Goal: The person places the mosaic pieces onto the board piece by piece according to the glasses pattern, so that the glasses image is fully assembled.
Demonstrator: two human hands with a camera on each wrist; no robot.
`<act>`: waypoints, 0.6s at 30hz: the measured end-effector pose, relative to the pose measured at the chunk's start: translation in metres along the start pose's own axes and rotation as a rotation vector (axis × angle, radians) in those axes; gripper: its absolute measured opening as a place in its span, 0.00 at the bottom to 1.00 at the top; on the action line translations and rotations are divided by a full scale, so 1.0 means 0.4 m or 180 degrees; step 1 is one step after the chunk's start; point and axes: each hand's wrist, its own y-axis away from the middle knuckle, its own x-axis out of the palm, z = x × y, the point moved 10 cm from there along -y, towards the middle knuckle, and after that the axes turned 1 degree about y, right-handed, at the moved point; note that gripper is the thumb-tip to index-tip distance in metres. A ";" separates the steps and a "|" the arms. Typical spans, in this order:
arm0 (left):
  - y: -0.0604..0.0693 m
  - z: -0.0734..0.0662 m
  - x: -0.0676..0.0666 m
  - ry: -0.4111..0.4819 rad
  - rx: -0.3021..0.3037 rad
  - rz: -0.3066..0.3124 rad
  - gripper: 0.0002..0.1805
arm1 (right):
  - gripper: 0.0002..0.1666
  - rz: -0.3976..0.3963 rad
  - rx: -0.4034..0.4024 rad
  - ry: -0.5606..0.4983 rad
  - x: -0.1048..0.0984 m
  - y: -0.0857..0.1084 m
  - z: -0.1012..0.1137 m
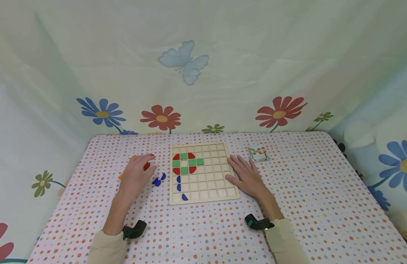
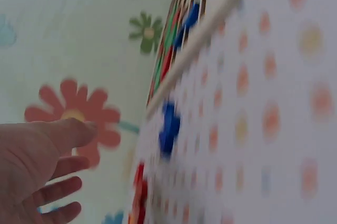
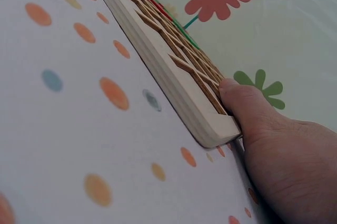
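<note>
Wooden grid board (image 1: 214, 185) lies flat before me, my right hand (image 1: 247, 176) at its right edge. Upper left cells: five green squares (image 1: 192, 161), four red quarter-rounds (image 1: 176, 171). Three blue pieces (image 1: 178, 187) below these. Loose blue pieces (image 1: 157, 182) left of board; red pieces (image 1: 146, 166) and orange pieces (image 1: 121, 176) by my left hand (image 1: 136, 173).
</note>
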 end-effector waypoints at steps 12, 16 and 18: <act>0.067 0.250 -0.066 -0.0188 -0.0695 0.0600 0.42 | 0.43 -0.0003 -0.0015 -0.0041 0.001 0.003 -0.002; 0.069 0.266 -0.059 -0.0170 -0.0748 0.0711 0.44 | 0.42 -0.0031 -0.0043 -0.0054 -0.003 0.004 0.001; 0.070 0.270 -0.055 -0.0192 -0.0757 0.0732 0.43 | 0.42 -0.0045 -0.0061 -0.0067 -0.007 0.004 0.003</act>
